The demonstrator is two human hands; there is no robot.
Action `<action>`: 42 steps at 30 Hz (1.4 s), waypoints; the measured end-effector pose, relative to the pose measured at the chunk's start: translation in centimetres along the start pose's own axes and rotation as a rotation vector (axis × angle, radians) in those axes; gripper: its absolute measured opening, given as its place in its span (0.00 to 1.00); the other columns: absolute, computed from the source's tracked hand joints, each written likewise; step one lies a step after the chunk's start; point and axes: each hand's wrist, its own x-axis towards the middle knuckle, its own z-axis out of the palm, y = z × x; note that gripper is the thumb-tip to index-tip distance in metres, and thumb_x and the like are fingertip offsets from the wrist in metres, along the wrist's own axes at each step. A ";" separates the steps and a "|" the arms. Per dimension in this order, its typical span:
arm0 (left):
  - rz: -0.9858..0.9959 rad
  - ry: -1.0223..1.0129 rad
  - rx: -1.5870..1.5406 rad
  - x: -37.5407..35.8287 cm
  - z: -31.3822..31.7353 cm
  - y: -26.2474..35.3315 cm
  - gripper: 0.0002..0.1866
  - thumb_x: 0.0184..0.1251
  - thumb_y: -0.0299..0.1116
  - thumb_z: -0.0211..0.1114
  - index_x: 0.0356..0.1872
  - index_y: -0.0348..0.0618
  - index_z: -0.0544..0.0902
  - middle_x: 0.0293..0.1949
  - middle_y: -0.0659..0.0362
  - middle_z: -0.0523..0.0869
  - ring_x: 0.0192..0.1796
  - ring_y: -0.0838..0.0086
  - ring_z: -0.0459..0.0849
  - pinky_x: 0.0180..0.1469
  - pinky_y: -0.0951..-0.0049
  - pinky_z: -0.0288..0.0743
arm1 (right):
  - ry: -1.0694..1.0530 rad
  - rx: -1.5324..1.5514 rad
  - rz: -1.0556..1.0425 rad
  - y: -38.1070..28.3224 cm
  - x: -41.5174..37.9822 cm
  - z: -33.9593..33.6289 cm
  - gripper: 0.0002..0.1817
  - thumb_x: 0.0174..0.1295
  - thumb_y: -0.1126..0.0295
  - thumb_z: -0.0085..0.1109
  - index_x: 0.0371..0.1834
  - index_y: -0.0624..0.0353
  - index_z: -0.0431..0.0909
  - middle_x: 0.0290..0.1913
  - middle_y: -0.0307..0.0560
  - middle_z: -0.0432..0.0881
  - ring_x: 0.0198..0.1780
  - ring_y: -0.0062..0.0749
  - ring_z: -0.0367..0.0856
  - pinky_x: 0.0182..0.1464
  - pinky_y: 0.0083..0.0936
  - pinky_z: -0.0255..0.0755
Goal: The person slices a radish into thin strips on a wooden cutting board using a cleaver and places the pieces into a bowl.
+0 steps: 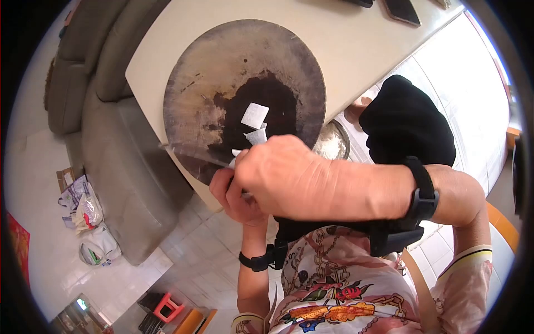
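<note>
A round wooden chopping board (200, 72), with a dark wet patch, lies on the table. On that patch rest a square white piece (255, 115) and smaller white pieces (257, 136) of something I cannot name. My right hand (281, 170) is closed above the board's near edge, its forearm crossing in front of me. From it a thin, blurred knife blade (197, 155) points left; the handle is hidden. Beneath the right hand, my left hand (242, 203) has its fingers curled, and what they hold is hidden. A bit of white shows by the right hand's fingertips.
A bowl of white shreds (332, 142) stands right of the board, partly behind my forearm. A phone (401, 11) lies on the cream table (345, 44). Left are a grey sofa (125, 161) and bags (83, 206) on the floor. My black-clad knee (409, 122) is at right.
</note>
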 end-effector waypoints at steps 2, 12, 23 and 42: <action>0.091 0.049 0.078 2.5 -0.4 2.6 0.14 0.59 0.26 0.68 0.46 0.39 0.77 0.51 0.50 0.78 0.51 0.56 0.77 0.51 0.61 0.75 | 0.036 -0.080 0.030 0.2 -0.7 -1.1 0.06 0.43 0.74 0.61 0.22 0.67 0.79 0.22 0.57 0.79 0.27 0.52 0.83 0.30 0.40 0.77; -0.210 0.068 -0.220 4.1 -0.2 3.8 0.18 0.64 0.21 0.65 0.54 0.32 0.75 0.56 0.48 0.78 0.53 0.65 0.80 0.54 0.68 0.76 | 0.301 -0.172 0.138 2.4 -3.1 -3.7 0.06 0.52 0.79 0.55 0.21 0.71 0.72 0.19 0.62 0.75 0.26 0.60 0.78 0.30 0.45 0.72; -0.792 -0.043 -0.777 5.7 -2.0 5.7 0.10 0.69 0.30 0.64 0.45 0.36 0.78 0.55 0.48 0.80 0.51 0.73 0.80 0.48 0.75 0.79 | 0.318 -0.055 0.065 1.6 -3.6 -3.4 0.07 0.52 0.79 0.55 0.20 0.72 0.71 0.19 0.66 0.73 0.26 0.63 0.77 0.30 0.46 0.72; -0.323 -0.338 0.005 7.7 -4.8 5.4 0.23 0.55 0.23 0.72 0.54 0.37 0.80 0.54 0.56 0.81 0.49 0.71 0.78 0.53 0.71 0.73 | 0.283 -0.023 0.091 0.8 -3.5 -4.1 0.07 0.52 0.79 0.55 0.21 0.74 0.72 0.19 0.66 0.74 0.27 0.62 0.79 0.31 0.45 0.73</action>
